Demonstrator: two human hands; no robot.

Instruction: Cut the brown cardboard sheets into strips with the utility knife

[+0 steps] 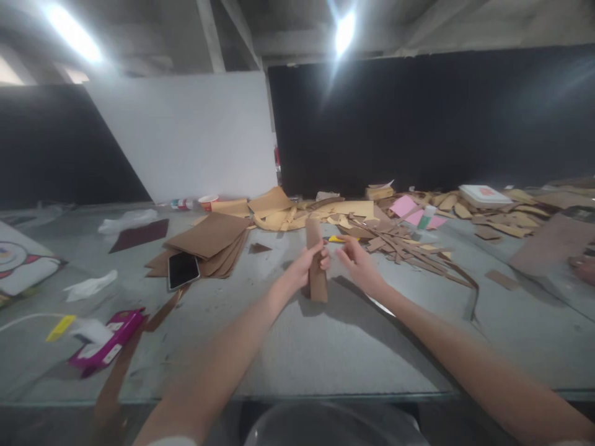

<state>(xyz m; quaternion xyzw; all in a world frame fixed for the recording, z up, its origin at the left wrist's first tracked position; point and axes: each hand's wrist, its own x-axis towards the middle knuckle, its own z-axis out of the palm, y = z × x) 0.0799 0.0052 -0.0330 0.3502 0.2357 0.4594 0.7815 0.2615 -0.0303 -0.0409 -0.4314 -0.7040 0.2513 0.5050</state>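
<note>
My left hand [307,263] is closed around a brown cardboard strip [317,279], held upright above the grey table [297,347]. The strip sticks out above and below the fingers. My right hand [356,260] is just right of it, fingers loosely curled and apart, holding nothing that I can see. A yellow utility knife [335,238] lies on the table just behind the two hands.
A stack of brown sheets [211,238] with a phone [183,269] lies to the left. Cardboard scraps [400,238], pink paper [409,210] and a glue bottle [424,222] spread to the right. A magenta box [109,341] sits near left. Another person's hand [583,266] shows at far right.
</note>
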